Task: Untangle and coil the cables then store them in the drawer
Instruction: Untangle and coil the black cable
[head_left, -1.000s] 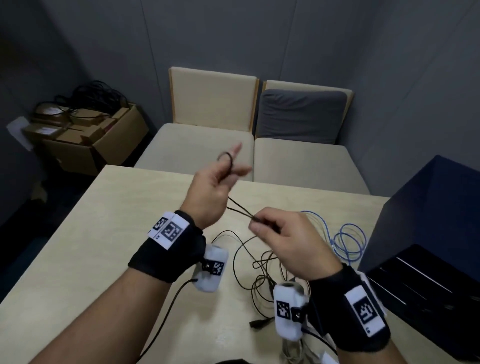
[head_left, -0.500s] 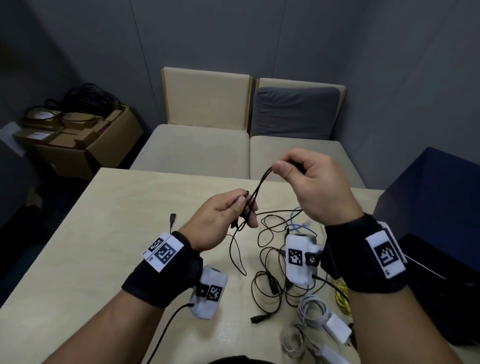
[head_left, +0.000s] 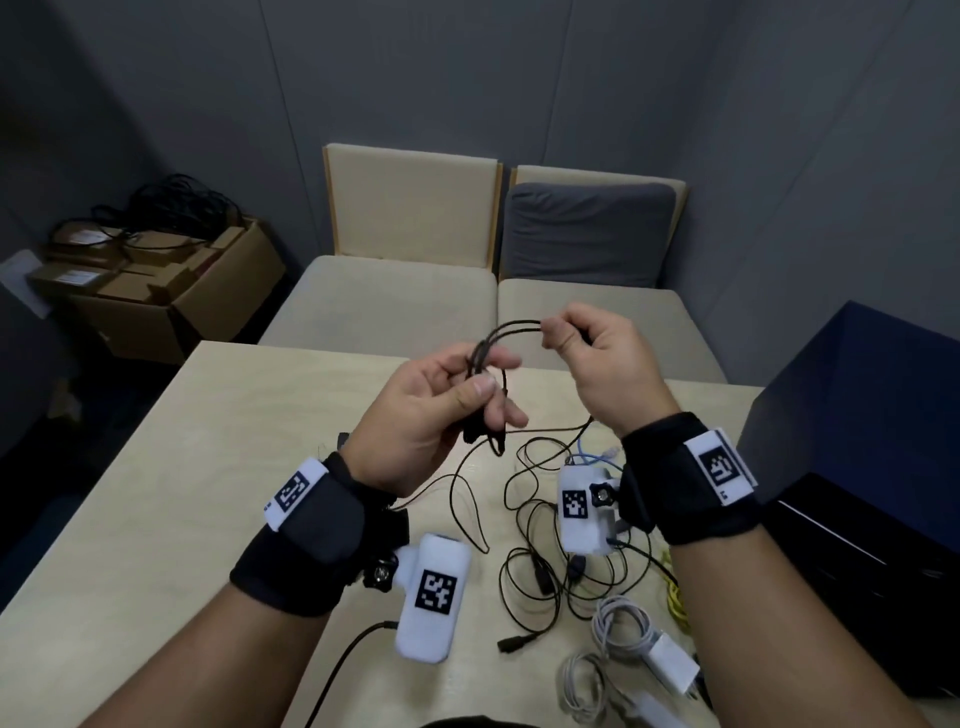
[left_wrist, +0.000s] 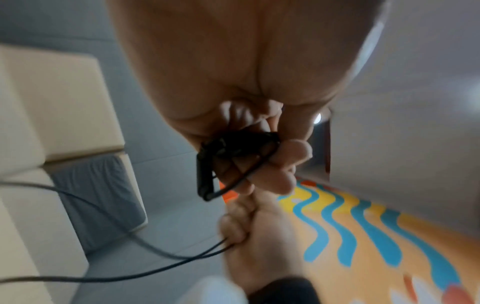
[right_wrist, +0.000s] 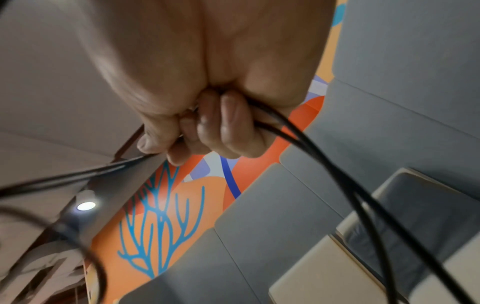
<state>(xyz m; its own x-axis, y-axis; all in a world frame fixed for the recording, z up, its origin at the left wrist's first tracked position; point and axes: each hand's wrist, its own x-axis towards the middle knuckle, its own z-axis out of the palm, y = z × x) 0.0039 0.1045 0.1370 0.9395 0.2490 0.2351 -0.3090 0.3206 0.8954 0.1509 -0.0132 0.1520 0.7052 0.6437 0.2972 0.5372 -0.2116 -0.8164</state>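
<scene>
Left hand (head_left: 431, 415), palm turned up, grips a small bundle of turns of the black cable (head_left: 511, 326) between thumb and curled fingers. One plug (left_wrist: 203, 176) hangs out of the bundle. Your right hand (head_left: 597, 364) pinches a doubled strand of the same cable, its fingers curled round it, just beside the left and slightly higher.

Half a second earlier the right hand stood well above the left and drew the strand out straight. It has since come down level, so the strand now arches slack between the two hands. A second ago the left hand carried a single small loop on a raised finger; now it holds several turns. Read this as one more turn being laid on the coil: coiling of this cable is under way, not finished.

Below the hands the remaining length drops to the desk (head_left: 182, 493) and lies there in loose, crossing loops. Whether all of them belong to this one cable cannot be told. White cables (head_left: 618, 623) with a white charger (head_left: 672, 662), a blue cable (head_left: 597, 457) and a yellow cable (head_left: 675, 597) lie near them. At your right stands a dark-blue cabinet (head_left: 857, 405). The black part below it is presumably the drawer (head_left: 857, 545), and its contents cannot be made out.
</scene>
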